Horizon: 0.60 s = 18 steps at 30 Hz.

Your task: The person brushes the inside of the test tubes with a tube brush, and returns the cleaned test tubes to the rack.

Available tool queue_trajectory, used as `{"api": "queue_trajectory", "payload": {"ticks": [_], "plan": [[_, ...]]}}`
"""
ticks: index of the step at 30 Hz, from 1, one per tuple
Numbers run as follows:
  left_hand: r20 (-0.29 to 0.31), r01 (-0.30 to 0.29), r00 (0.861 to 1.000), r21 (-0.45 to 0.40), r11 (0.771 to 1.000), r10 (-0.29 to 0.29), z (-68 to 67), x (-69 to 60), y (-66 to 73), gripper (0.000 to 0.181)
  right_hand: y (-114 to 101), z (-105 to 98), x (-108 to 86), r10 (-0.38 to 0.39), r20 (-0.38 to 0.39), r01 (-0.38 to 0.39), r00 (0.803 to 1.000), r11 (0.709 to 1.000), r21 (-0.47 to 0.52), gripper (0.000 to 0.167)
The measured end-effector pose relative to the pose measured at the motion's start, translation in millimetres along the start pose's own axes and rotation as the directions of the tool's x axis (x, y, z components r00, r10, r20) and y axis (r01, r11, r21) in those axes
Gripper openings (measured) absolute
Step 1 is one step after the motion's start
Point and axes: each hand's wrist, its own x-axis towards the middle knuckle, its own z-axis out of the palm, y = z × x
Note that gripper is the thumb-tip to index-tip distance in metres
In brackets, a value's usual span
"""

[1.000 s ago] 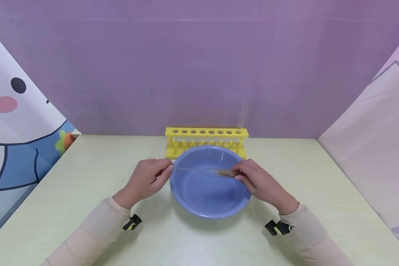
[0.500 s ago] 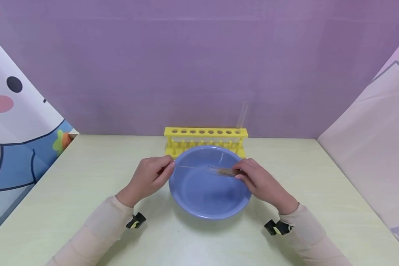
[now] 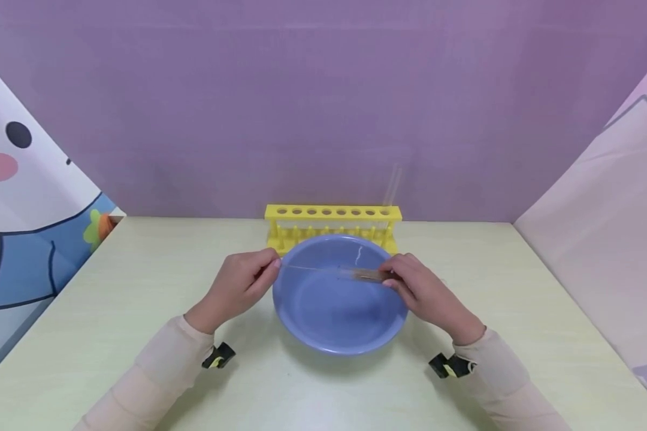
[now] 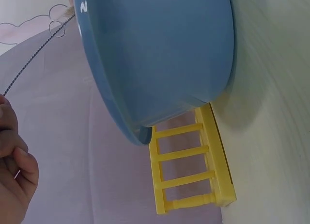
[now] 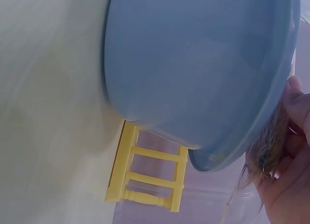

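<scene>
My left hand [image 3: 242, 281] pinches the thin twisted wire handle [image 4: 36, 56] of a test tube brush at the left rim of a blue basin [image 3: 339, 311]. The wire runs rightward through the ring-shaped mouth of a clear test tube [image 4: 57, 29]. Brown brush bristles [image 3: 368, 275] lie inside the tube, close to my right hand [image 3: 423, 293], whose fingers grip the tube over the basin's right side. In the right wrist view a tuft of bristles [image 5: 265, 153] shows beside the fingers. The fingers cover part of the tube.
Behind the basin stands a yellow test tube rack [image 3: 333, 212]. A second clear test tube [image 3: 393, 185] stands upright in its right end hole. The pale table [image 3: 323, 395] ends at a purple backdrop [image 3: 323, 108].
The brush and tube have shifted slightly away from me, and the bristles sit a little further right. Both hands keep their hold; the basin and rack stay put.
</scene>
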Motion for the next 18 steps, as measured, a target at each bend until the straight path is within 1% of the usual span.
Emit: {"api": "queue_trajectory", "payload": {"ticks": [9, 18], "plan": [[0.007, 0.02, 1.0, 0.008, 1.0, -0.02, -2.4, -0.5, -2.1, 0.023, 4.2, 1.2, -1.1, 0.017, -0.001, -0.017, 1.0, 1.0, 0.004, 0.022], [0.001, 0.037, 0.999, 0.019, 0.999, -0.037, -3.2, -1.2, -4.4, 0.024, 8.0, 1.5, -2.6, 0.02, -0.001, -0.02, 1.0, 1.0, 0.007, 0.022]]}}
